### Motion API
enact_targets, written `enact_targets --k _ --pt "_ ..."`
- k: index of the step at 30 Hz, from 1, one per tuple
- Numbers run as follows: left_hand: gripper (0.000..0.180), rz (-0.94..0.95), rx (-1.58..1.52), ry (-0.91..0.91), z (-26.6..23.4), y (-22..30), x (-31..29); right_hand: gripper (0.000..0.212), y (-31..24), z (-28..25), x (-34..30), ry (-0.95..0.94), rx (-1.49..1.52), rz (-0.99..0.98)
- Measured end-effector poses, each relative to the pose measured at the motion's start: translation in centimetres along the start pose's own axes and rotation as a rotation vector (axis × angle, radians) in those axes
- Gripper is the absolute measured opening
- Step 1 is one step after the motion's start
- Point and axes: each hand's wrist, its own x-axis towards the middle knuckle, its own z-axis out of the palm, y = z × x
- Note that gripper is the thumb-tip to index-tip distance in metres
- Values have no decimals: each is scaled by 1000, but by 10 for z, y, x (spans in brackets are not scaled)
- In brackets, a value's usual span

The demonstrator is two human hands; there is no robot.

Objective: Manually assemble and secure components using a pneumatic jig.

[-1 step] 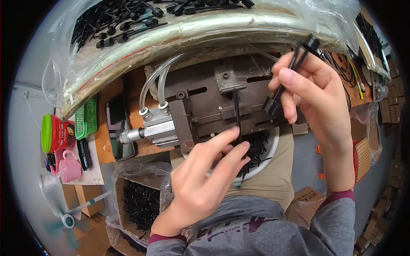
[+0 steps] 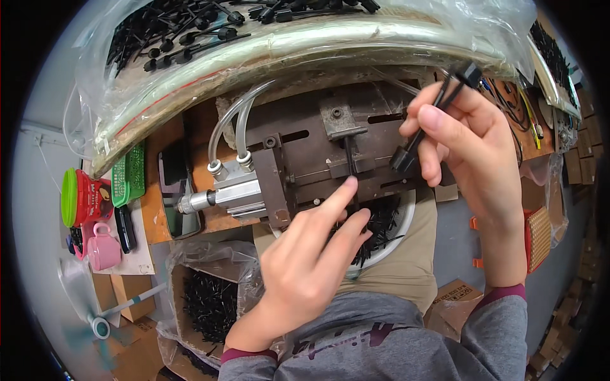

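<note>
My right hand [image 2: 473,130] is raised at the right, closed on slim black plastic rods with thick heads [image 2: 406,152]. One head sticks out above the fingers and another below. My left hand [image 2: 308,260] is in the middle, its fingers apart. Its index fingertip is at the near end of a thin black rod [image 2: 349,155], which lies in a slotted block of the dark metal fixture [image 2: 318,149]. The rod's far end meets a small grey metal block [image 2: 337,120]. Whether the fingertip presses on the rod, I cannot tell.
An air cylinder [image 2: 238,193] with clear hoses sits left of the fixture. Behind it is a plastic-lined tray rim [image 2: 305,41] with black parts inside. A white basin [image 2: 406,235] of black pieces rests at my lap. A lined box [image 2: 213,305], pink cup [image 2: 103,247] and phone [image 2: 175,171] are left.
My left index finger has moved slightly away from me, up to the fixture's slotted block. The rods in my right hand have tilted a little, their upper head shifting right and down.
</note>
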Motion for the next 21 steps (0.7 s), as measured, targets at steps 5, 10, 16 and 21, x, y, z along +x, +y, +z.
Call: enact_targets --k 5,10,16,21 --pt "29 75 209 -75 22 -6 -2 21 4 0 -10 69 1 -44" --pt "30 53 236 -92 21 -8 4 21 2 4 -20 95 10 -60" --pt "34 2 164 -111 16 -1 8 15 7 -3 -23 52 34 121" --pt "39 172 -140 78 8 6 7 17 11 7 -28 -81 63 254"
